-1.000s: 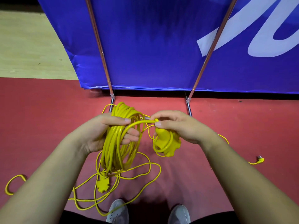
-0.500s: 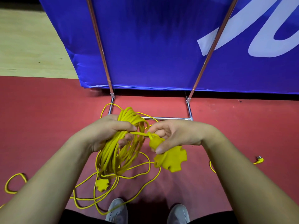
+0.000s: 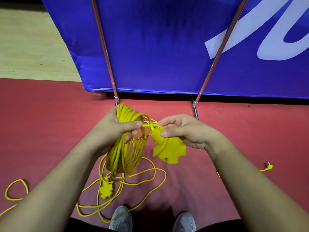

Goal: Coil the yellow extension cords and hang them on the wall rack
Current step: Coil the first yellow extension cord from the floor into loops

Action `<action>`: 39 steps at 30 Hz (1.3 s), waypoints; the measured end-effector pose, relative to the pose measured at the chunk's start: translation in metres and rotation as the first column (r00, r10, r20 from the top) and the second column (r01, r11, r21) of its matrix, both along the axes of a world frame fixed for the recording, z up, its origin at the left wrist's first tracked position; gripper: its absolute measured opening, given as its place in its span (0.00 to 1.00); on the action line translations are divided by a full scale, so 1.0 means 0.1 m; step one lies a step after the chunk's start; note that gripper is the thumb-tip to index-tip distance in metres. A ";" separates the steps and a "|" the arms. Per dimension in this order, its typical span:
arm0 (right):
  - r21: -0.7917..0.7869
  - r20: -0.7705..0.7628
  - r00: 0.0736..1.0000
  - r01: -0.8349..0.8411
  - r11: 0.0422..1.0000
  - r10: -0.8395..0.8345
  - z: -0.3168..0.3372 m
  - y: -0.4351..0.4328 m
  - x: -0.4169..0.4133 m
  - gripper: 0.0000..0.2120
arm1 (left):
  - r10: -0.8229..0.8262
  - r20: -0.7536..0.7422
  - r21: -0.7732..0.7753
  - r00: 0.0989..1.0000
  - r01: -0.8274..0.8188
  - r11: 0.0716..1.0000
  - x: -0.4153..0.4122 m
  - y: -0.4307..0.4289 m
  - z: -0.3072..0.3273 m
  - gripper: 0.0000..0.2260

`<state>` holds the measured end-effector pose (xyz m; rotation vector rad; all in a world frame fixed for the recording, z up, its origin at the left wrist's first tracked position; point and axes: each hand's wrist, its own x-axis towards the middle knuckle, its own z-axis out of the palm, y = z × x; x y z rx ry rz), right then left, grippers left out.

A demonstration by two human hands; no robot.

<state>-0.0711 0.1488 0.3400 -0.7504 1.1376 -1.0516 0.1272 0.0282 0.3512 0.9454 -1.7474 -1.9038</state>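
- Yellow extension cord, wound into a tall bundle of loops (image 3: 124, 144), hangs from my left hand (image 3: 113, 129) at the centre of the view.
- My left hand is closed around the upper part of the coil, thumb pressed over the strands and fingers wrapped behind them.
- My right hand (image 3: 185, 131) pinches the neck of a yellow multi-outlet socket head (image 3: 169, 150), thumb on its near side and fingers curled over the top.
- A short stretch of cord runs from the socket head across to the coil, looped once around the bundle near my left thumb.
- The socket head hangs just beside the coil, on its right, tilted with its lobed face towards the floor.
- Below the coil, loose cord (image 3: 147, 180) lies in wide slack loops on the red floor (image 3: 50, 123), with a second yellow socket head (image 3: 106, 190) lying among them.
- More cord curls into a small loop at the far left (image 3: 15, 190), and a yellow plug (image 3: 268, 167) lies on the floor at the far right, well apart from the coil.
- A blue banner (image 3: 158, 47) with white lettering stands ahead, braced by two slanted metal poles (image 3: 104, 47) that meet the floor just beyond my hands.
- Grey shoes (image 3: 121, 218) show at the bottom edge, with loose cord touching the left one.
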 end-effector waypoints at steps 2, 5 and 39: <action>-0.034 -0.116 0.993 0.020 0.999 -0.024 0.00 -0.02 0.02 0.18 | 0.056 -0.014 0.034 0.998 -0.056 0.998 -0.02 0.01 0.01 0.19; -0.136 -0.251 0.966 0.035 0.990 -0.069 0.01 -0.03 0.08 0.19 | 0.059 0.035 0.019 0.998 -0.060 0.998 -0.01 0.00 0.01 0.25; -0.459 -0.593 0.706 0.097 0.883 -0.386 0.26 -0.09 0.25 0.05 | -0.028 0.093 -0.277 0.995 0.052 0.960 -0.09 0.23 -0.04 0.12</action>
